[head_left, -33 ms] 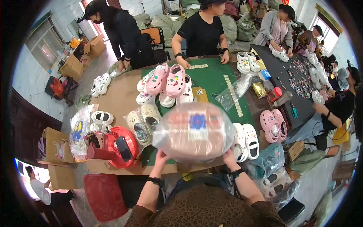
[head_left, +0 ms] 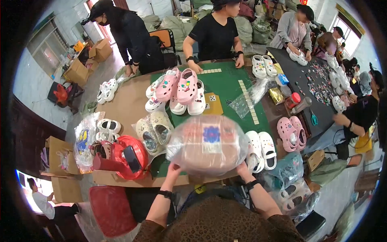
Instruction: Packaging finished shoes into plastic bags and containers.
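Note:
Between my two hands a full clear plastic bag is held up over the near edge of the table. Its contents look pinkish-brown, and a pale label with a blue flower shape faces up; what exactly is inside is blurred. My left hand grips the bag's lower left side, its fingertips partly hidden under it. At the lower right side my right hand grips it too. White clogs stand just right of the bag, and cream clogs in plastic lie to its left.
Pink clogs rest on white ones beyond the bag. A red plastic bag with a phone sits at the left. Further right are pink clogs, jars and scissors. Several co-workers stand or sit around the tables.
The plastic bag has shifted slightly lower and toward me, uncovering more of the yellow card behind it. Both my hands keep their hold on it.

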A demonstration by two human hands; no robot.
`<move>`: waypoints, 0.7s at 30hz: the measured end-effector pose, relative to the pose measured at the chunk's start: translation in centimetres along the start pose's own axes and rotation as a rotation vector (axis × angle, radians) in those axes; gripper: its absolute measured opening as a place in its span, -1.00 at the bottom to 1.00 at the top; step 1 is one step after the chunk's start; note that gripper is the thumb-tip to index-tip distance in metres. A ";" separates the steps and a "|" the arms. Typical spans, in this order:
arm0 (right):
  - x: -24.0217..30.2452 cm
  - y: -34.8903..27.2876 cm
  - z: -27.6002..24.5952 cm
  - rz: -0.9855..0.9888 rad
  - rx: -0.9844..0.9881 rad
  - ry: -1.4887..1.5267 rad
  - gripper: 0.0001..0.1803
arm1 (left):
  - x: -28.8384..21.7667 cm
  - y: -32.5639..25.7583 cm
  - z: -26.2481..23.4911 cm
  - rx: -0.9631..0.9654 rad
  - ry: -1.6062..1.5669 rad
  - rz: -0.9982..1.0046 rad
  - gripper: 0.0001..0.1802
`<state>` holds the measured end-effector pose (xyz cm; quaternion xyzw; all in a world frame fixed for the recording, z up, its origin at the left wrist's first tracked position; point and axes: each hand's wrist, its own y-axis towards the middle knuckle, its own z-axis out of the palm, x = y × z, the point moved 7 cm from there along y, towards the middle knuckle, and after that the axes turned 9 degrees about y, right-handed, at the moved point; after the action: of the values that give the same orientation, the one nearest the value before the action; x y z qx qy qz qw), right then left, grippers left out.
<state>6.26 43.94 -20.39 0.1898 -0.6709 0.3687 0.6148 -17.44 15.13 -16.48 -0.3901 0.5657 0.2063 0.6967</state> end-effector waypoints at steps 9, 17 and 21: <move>6.0 -1.6 -0.9 0.222 -0.336 0.649 -0.37 | -4.3 -1.1 -4.9 -0.412 -0.215 -0.109 -0.62; 8.2 2.6 4.5 0.009 0.084 0.106 -0.22 | -4.2 1.4 2.1 0.017 0.182 0.091 -0.20; 8.7 3.3 4.9 0.079 0.194 0.225 -0.26 | -3.4 -0.3 1.5 -0.038 0.174 0.060 -0.17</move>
<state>-0.89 44.27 -12.75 0.1792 -0.5660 0.4746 0.6499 -17.20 16.64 -13.12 -0.4024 0.6314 0.2031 0.6310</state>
